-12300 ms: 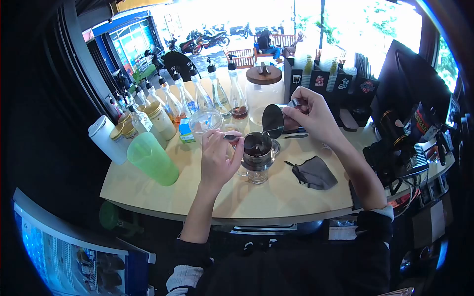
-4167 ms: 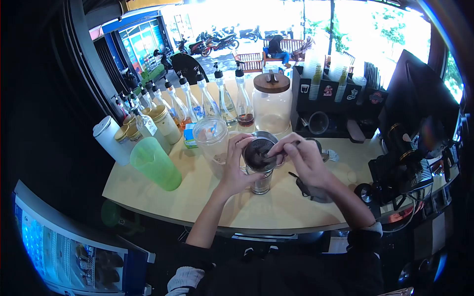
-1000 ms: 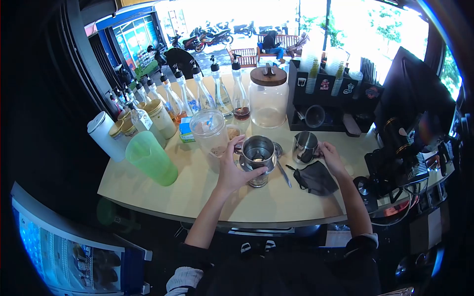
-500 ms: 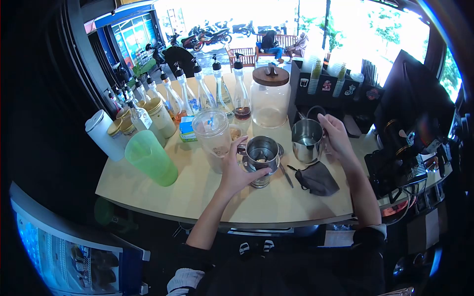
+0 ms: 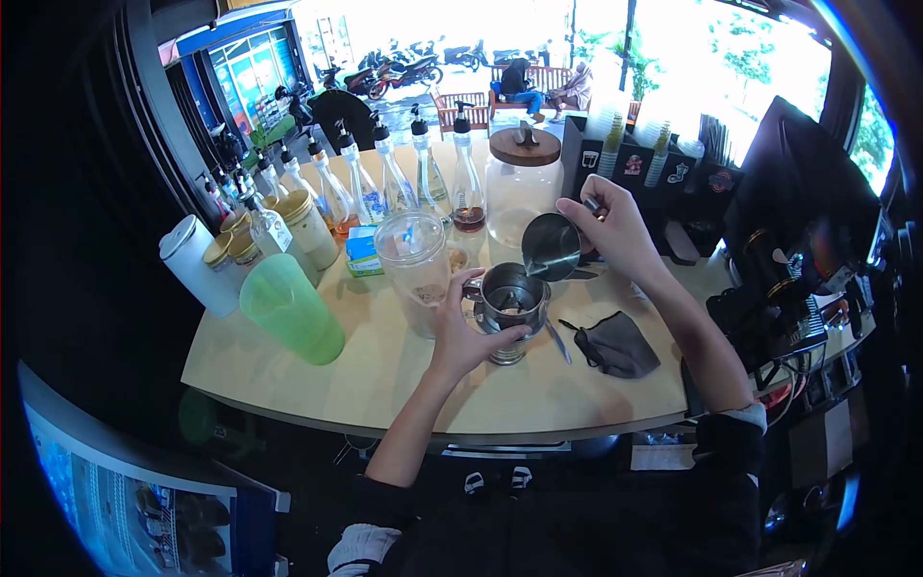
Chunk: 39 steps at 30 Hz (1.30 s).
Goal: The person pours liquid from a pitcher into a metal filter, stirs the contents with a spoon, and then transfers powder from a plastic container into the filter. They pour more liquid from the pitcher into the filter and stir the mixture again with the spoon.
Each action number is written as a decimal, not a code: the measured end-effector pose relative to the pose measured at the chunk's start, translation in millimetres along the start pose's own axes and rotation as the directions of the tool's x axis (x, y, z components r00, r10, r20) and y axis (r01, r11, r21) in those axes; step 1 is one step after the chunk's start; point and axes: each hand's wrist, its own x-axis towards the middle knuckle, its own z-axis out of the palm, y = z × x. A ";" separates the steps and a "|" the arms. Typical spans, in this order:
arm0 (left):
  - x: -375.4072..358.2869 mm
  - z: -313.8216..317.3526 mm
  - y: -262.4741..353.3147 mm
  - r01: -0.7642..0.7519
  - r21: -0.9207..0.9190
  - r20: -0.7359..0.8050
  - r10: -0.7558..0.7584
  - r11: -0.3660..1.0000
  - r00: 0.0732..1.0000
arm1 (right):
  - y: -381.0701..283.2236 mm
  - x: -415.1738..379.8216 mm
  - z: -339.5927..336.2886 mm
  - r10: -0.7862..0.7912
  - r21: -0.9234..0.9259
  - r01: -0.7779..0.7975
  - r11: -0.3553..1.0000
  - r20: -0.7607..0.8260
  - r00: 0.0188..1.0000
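My left hand [image 5: 468, 332] is wrapped round a metal cup [image 5: 512, 296] with side handles, which sits on top of a glass on the wooden counter. My right hand [image 5: 610, 229] grips the handle of a steel pitcher [image 5: 553, 247], tilted so that its spout is just above the cup's right rim. Whether liquid is flowing is too small to tell. A thin metal utensil [image 5: 559, 343] lies right of the cup, beside a dark grey cloth pouch [image 5: 618, 346]. Left of the cup stands a clear lidded jar [image 5: 413, 262].
Pump bottles [image 5: 398, 178] line the counter's back edge. A wooden-lidded glass jar [image 5: 524, 188] stands behind the cup. A green jug [image 5: 293, 310] and several canisters [image 5: 195, 262] are at the left. A black cup holder [image 5: 642, 171] and a machine [image 5: 769, 298] are at the right.
My right hand has lifted the pitcher up and to the left and tipped it toward the cup. My left hand stays on the cup.
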 end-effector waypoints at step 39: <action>-1.0 1.6 -2.9 0.028 -0.026 0.005 -0.028 0.999 1.000 | 3.9 22.8 11.2 -0.176 -0.249 0.160 0.955 -0.047 0.983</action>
